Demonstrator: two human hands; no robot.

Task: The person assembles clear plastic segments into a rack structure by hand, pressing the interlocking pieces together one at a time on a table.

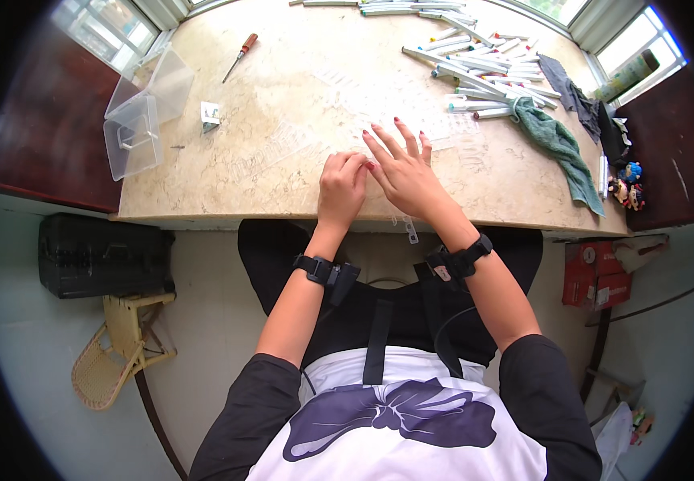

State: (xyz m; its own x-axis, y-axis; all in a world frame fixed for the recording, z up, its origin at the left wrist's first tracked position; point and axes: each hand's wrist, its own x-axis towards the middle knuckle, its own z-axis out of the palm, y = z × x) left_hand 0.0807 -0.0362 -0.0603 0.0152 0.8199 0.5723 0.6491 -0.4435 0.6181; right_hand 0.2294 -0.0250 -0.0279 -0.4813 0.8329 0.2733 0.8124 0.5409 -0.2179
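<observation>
Just inside the table's near edge, my left hand (342, 186) is closed, thumb and fingertips pinched together. Whatever lies in that pinch, if anything, is too small to make out. My right hand (408, 178) has its fingers spread above the tabletop, and its thumb meets the left fingertips. Below and beyond the hands, thin clear plastic pieces (283, 143) with small raised shapes lie flat on the stone table (202, 184). Another clear plastic strip (408, 230) with dark-outlined squares shows at the near edge, below the right wrist.
White markers (491, 72) lie heaped at the far right, beside a green cloth (555, 144) and a grey cloth (570, 92). On the left are a clear plastic box (134, 144), a small card stand (210, 116) and a red-handled screwdriver (241, 56). Small figurines (629, 186) stand far right.
</observation>
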